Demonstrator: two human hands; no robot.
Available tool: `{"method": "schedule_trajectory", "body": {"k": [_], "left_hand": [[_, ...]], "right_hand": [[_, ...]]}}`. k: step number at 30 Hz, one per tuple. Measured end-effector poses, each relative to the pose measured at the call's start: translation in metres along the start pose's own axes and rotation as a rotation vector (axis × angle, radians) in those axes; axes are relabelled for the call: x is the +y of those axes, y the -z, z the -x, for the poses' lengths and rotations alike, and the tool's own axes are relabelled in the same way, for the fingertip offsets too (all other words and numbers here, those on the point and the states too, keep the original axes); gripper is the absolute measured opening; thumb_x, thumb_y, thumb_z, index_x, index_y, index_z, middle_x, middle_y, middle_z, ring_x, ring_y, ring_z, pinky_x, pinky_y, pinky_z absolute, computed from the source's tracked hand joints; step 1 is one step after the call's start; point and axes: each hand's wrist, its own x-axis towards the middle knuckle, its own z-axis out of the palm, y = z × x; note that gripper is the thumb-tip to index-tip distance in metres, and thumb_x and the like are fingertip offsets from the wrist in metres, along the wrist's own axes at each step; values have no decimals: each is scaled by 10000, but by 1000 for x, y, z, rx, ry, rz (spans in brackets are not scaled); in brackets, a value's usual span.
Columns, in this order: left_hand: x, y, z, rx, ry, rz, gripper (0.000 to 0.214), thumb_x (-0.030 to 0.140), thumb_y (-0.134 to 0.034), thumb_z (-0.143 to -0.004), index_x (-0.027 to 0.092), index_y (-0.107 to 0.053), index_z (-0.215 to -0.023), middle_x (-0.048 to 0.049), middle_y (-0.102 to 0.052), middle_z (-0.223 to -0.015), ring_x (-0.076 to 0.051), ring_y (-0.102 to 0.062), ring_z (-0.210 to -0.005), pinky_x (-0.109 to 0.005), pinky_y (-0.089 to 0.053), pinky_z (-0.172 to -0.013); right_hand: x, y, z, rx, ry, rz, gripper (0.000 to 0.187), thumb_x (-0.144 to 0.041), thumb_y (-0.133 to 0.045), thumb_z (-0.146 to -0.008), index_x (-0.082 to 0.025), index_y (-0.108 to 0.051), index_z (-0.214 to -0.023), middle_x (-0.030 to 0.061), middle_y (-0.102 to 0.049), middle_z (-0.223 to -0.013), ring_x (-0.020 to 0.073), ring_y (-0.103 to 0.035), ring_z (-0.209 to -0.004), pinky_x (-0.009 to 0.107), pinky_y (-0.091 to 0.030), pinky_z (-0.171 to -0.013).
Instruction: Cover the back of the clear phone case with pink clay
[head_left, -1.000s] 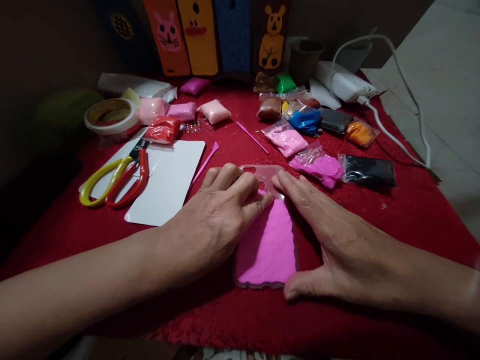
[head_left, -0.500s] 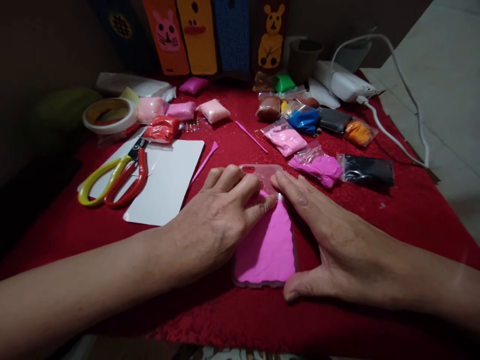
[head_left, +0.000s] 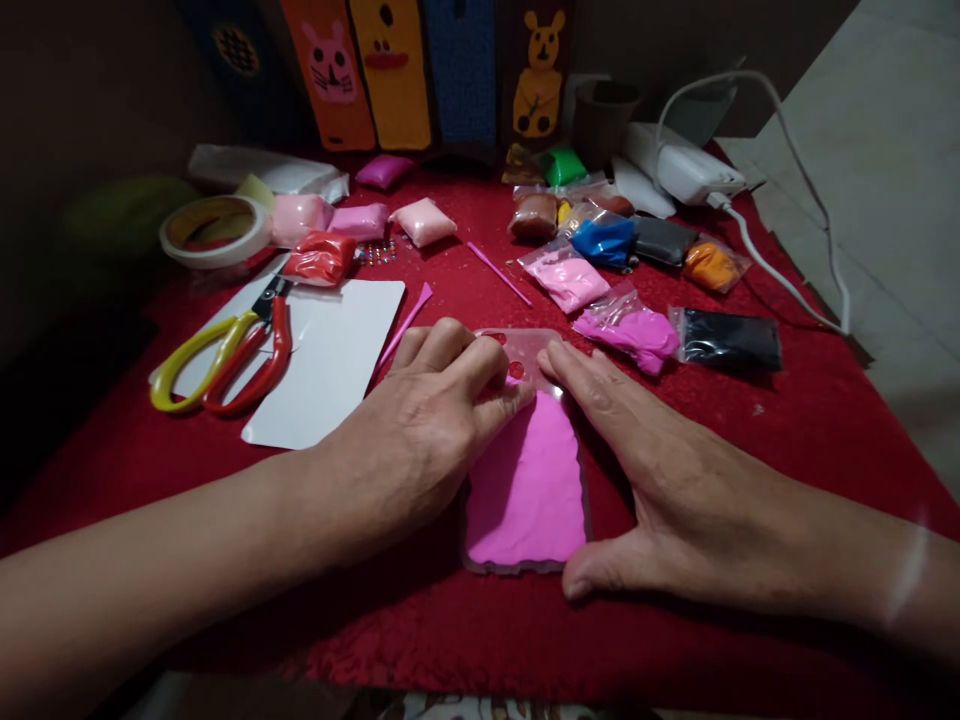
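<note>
Handling a clear phone case (head_left: 529, 348) spread with pink clay (head_left: 531, 490) on red cloth (head_left: 450, 635).
The left hand (head_left: 429, 422) curls its fingers narrow, thumb at the clay's twelve o'clock edge — from here I can't tell whether they pinch anything. The right hand (head_left: 667, 480) spreads wide, from the case's one o'clock corner to its five.
</note>
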Motion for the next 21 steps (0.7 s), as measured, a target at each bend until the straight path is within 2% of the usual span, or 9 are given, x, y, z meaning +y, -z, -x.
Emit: {"method": "schedule_trajectory", "body": {"k": [2,7,12,16,21], "left_hand": [[-1,-2,0,-2,0,6,340,174,-376,-988,119,-625,-1213,-130,-572,-1013,-293,-446,-918,-453,-376,-770],[-2,-3,1,46,31,87,427,66,-440,-918,196,-557,-1307,-84,-555,-1054,-260,-454,-935,-426,-376,-798],[5,1,1,-2,20,106,378,161,-404,-967,179,-553,-1313,-109,-557,-1070,-275,-442,-942,-460,-392,-805],[9,1,-1,-71,13,18,426,162,-367,-972,171,-521,-1369,-125,-559,-1082,-277,-432,-929,-470,-411,-808],[6,8,-1,1,43,-44,420,122,-390,-960,181,-555,-1342,-120,-550,-1080,-284,-453,-961,-465,-421,-831]], "right_hand": [[0,-1,0,-5,-9,1,1291,-578,-796,-721,-92,27,-1589,199,-108,-1676,295,-68,-1547,493,-185,-1227],[0,-1,0,-1,-10,-2,1301,-555,-808,-719,-107,49,-1589,208,-115,-1673,306,-75,-1544,504,-205,-1221],[-1,0,1,-3,-7,-2,1298,-554,-807,-716,-110,42,-1591,200,-119,-1674,290,-83,-1548,502,-202,-1221],[0,0,1,-16,-13,3,1276,-562,-783,-737,-107,50,-1592,180,-94,-1682,280,-70,-1551,496,-188,-1224],[1,-1,1,-23,-22,25,1260,-555,-775,-748,-116,48,-1595,176,-74,-1684,290,-65,-1549,499,-193,-1220]]}}
